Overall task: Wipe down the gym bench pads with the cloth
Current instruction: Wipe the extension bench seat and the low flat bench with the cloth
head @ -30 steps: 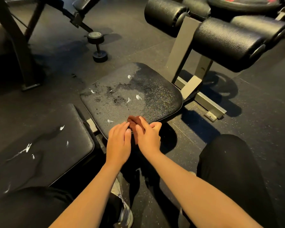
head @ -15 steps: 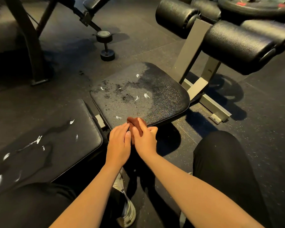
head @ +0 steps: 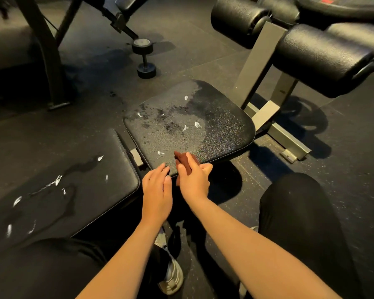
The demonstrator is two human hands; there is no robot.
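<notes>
Right hand [head: 194, 181] on cloth [head: 181, 159]

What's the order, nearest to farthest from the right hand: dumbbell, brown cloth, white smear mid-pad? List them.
1. Brown cloth: gripped by the right hand, at the near edge of the seat pad.
2. White smear: mid-pad, ahead.
3. Dumbbell: floor beyond the pad, left.

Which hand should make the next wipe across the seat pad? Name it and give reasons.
Right. The right hand holds the brown cloth on the seat pad's near edge, just below the white smears; the left hand lies beside it, fingers straight, holding nothing.
</notes>
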